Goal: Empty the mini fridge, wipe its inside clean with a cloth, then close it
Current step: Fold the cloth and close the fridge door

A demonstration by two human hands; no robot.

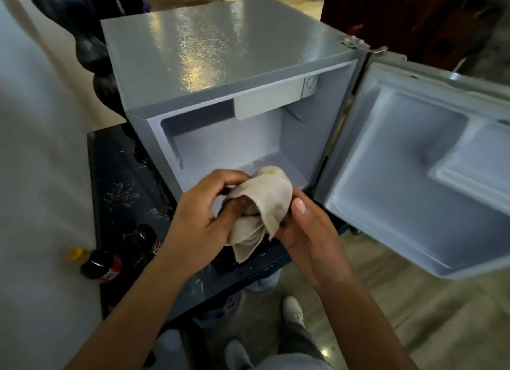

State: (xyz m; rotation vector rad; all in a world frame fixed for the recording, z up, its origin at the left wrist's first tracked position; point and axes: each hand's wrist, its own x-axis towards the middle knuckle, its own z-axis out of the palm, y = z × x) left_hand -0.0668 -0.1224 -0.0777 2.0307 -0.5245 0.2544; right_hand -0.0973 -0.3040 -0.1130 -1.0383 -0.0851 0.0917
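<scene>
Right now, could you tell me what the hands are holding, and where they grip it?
A beige cloth: left hand grips its bunched middle, right hand its right edge.

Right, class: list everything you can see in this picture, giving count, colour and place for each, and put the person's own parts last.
Mini fridge: one, grey, on the dark table, inside empty.
Fridge door: one, white lining, swung open to the right.
Table: one, dark with floral pattern, under the fridge.
Cola bottles: at least two, dark, left of the fridge.
Cloth: one, beige, bunched in front of the opening.
Shoes: light grey, on the floor below.
Left hand: gripping the cloth.
Right hand: gripping the cloth.
</scene>
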